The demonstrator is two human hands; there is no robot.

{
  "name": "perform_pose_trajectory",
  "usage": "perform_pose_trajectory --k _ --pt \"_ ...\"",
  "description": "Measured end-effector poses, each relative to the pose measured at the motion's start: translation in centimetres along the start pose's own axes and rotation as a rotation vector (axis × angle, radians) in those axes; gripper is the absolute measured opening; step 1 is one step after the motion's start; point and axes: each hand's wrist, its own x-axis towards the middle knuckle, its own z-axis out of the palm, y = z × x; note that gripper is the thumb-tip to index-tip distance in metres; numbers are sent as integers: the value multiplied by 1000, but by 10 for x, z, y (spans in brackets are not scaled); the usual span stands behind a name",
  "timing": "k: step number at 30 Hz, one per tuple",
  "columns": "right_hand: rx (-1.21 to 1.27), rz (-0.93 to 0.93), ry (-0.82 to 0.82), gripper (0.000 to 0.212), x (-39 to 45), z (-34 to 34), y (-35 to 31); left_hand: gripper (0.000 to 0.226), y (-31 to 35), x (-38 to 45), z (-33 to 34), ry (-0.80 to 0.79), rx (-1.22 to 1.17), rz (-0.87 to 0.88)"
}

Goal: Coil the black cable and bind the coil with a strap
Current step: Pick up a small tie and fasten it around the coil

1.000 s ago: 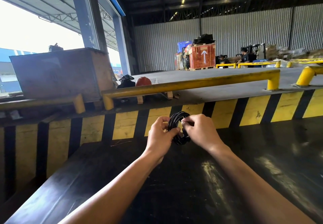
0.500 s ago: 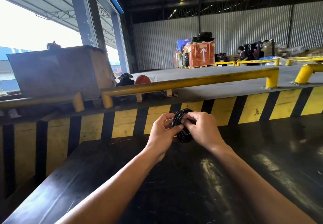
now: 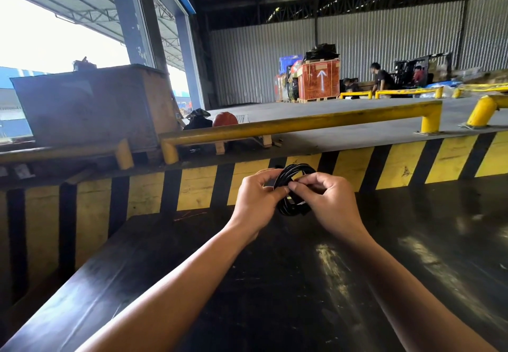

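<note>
Black cable [image 3: 292,186], wound into a small coil, sits between your two hands, held up in the air above the dark surface [image 3: 302,283] and not touching it. Your left hand [image 3: 254,200] closes its grip on the left side of the coil, thumb and fingertips pressed against the loops. Your right hand [image 3: 328,203] closes on the right side, with its thumb and forefinger pinched together at the middle of the coil, where they meet the left thumb. Whether a strap is between those fingers cannot be told; anything there is black against black and too small to make out. The top arc of the coil stands clear above your knuckles, and the lower arc hangs below them, between the two palms.

Both bare forearms reach in from the near edge and converge on the coil. The surface under them is glossy and scuffed. Just beyond your hands runs a wall with yellow and black stripes [image 3: 395,164], and above it a yellow rail [image 3: 302,125]. To the far left stands a large brown crate [image 3: 90,104]. Far off, near the grey corrugated wall, is an orange crate [image 3: 319,79] marked with a white arrow, with people seated to its right.
</note>
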Motion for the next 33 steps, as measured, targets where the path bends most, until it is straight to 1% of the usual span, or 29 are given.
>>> perform_pose_trajectory --k 3,5,7,9,10,12,14,16,18,21,22,25,27,29,33 --pt "22 -58 1 15 -6 -5 -1 38 3 0 1 -16 16 33" --pt "78 -56 -28 18 -10 -9 0 41 5 0 1 -36 31 48" --pt "105 -32 -120 25 -12 -15 0 41 5 0 1 -36 45 46" --pt "44 -52 -226 35 -11 -21 0 41 5 1 0 -25 47 41" --pt "2 -70 -248 38 -11 -23 -1 42 6 0 0 -25 40 38" --pt "-70 -100 -210 33 -9 -25 -4 45 7 0 1 -40 31 40" --pt "-103 -144 -143 20 -8 -26 -8 46 7 -1 3 -59 37 40" --pt "-87 -201 -116 9 -9 -26 -14 41 7 -1 3 -69 37 43" --pt "-101 -245 -89 11 -11 -27 -20 36 8 -1 3 -77 51 43" --pt "-224 -317 -36 26 -12 -29 -25 36 10 -2 2 -111 58 47" --pt "-245 -322 -22 27 -13 -29 -26 34 10 -2 2 -117 67 48" --pt "-334 -356 39 23 -15 -31 -28 35 11 -2 1 -120 131 47" --pt "-405 -410 45 26 -16 -33 -34 33 12 -4 2 -135 141 46" --pt "-442 -456 53 23 -15 -37 -39 34 15 -8 2 -150 182 60" --pt "-457 -456 71 16 -8 -41 -38 39 17 -11 3 -186 389 126"
